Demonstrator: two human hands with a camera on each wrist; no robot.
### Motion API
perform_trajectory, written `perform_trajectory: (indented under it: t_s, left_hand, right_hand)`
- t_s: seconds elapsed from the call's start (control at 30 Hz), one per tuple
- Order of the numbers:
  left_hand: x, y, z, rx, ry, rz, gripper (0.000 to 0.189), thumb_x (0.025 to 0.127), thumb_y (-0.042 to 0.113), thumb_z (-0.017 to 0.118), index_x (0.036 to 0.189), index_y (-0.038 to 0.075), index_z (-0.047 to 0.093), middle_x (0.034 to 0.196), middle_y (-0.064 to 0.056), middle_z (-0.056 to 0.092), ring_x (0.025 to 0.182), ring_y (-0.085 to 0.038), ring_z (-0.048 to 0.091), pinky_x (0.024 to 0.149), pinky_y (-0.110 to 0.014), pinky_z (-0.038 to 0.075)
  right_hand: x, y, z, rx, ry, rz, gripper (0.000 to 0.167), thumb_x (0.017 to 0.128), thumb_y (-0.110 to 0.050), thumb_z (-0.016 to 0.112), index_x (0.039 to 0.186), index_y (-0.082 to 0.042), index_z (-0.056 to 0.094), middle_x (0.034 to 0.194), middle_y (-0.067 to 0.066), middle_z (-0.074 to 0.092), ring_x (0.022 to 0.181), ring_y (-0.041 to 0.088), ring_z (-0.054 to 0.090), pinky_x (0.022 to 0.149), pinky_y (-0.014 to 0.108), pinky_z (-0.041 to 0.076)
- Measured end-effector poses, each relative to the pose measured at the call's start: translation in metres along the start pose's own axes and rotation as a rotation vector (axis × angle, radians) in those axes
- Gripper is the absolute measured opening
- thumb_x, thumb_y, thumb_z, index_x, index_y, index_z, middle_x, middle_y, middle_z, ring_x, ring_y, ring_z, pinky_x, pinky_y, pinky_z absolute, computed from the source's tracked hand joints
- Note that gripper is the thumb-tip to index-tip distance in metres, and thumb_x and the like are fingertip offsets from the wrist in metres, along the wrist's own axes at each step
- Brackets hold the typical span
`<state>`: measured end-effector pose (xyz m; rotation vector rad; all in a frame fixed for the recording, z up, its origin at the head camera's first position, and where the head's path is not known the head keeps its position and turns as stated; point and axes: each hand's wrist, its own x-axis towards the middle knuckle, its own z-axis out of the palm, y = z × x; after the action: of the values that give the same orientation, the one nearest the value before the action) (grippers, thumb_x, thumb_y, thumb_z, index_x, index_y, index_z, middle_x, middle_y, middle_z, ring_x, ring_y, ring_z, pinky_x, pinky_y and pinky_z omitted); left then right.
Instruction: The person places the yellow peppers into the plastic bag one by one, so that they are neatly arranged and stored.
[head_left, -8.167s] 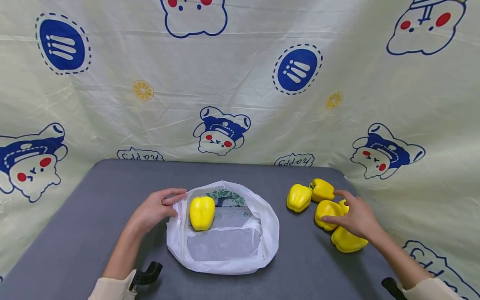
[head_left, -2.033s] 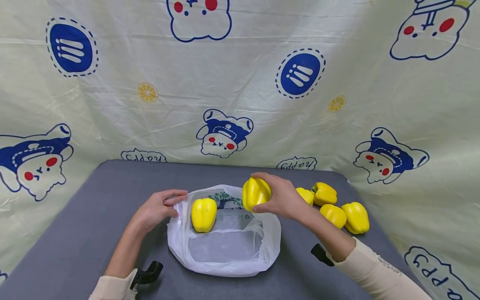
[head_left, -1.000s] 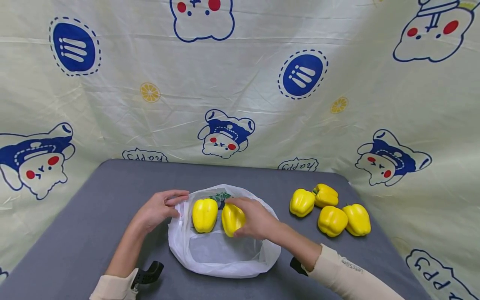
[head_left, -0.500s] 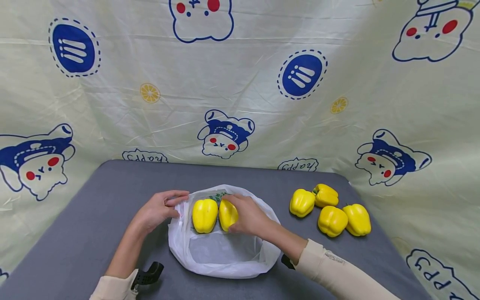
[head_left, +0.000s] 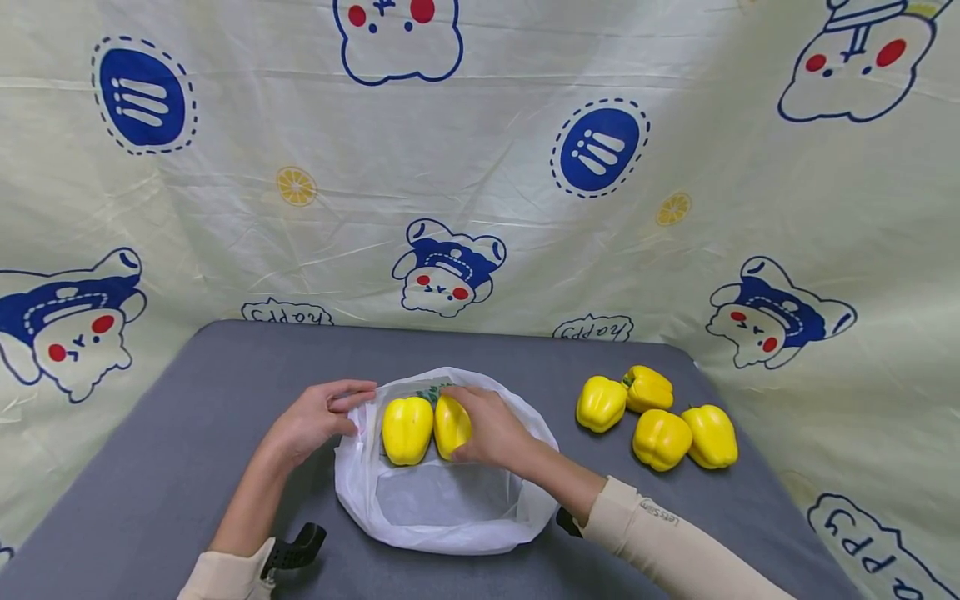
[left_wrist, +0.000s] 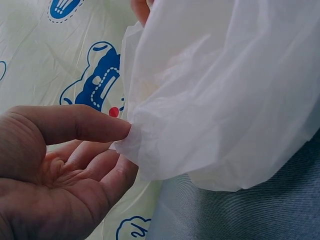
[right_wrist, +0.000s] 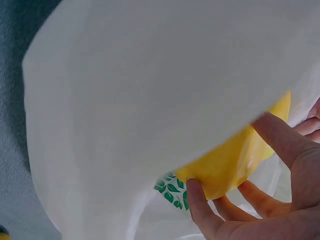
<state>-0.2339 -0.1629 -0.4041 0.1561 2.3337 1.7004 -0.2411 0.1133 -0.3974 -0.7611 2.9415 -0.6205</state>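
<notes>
A white plastic bag stands with its mouth spread wide on the grey table. My left hand pinches the bag's left rim between thumb and fingers, which the left wrist view shows close up. Inside the bag, my right hand grips a yellow bell pepper, fingers and thumb around its sides. A second yellow bell pepper sits just left of it in the bag. In the right wrist view the bag's white side hides part of the held pepper.
Several more yellow bell peppers lie in a group on the table's right side. The grey tabletop reaches back to a pale printed curtain.
My right hand has taken a pepper from the right-hand group and carried it left into the bag, beside the first one. My left hand has stayed at the rim.
</notes>
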Motion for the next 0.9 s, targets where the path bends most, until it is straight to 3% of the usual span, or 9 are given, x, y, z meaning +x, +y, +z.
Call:
perform_trajectory:
  t_s: [0.33, 0.9]
  left_hand:
    - [-0.0005, -0.0019, 0.0014, 0.006, -0.001, 0.001, 0.064, 0.083, -0.013, 0.057, 0.145, 0.002, 0.053, 0.149, -0.018, 0.054, 0.146, -0.039, 0.041, 0.110, -0.053, 0.044]
    - [0.0004, -0.0031, 0.0007, 0.012, 0.004, 0.000, 0.065, 0.082, -0.013, 0.058, 0.145, 0.003, 0.053, 0.148, -0.017, 0.055, 0.144, -0.038, 0.043, 0.110, -0.052, 0.045]
  right_hand:
    - [0.0008, -0.0017, 0.0034, 0.008, 0.022, -0.021, 0.088, 0.066, -0.013, 0.094, 0.143, -0.009, 0.054, 0.143, 0.011, 0.059, 0.131, 0.035, 0.054, 0.109, 0.053, 0.046]
    - [0.0030, -0.0004, 0.0069, 0.037, 0.031, 0.000, 0.087, 0.064, -0.013, 0.095, 0.140, -0.015, 0.054, 0.139, 0.015, 0.058, 0.123, 0.035, 0.056, 0.101, 0.052, 0.053]
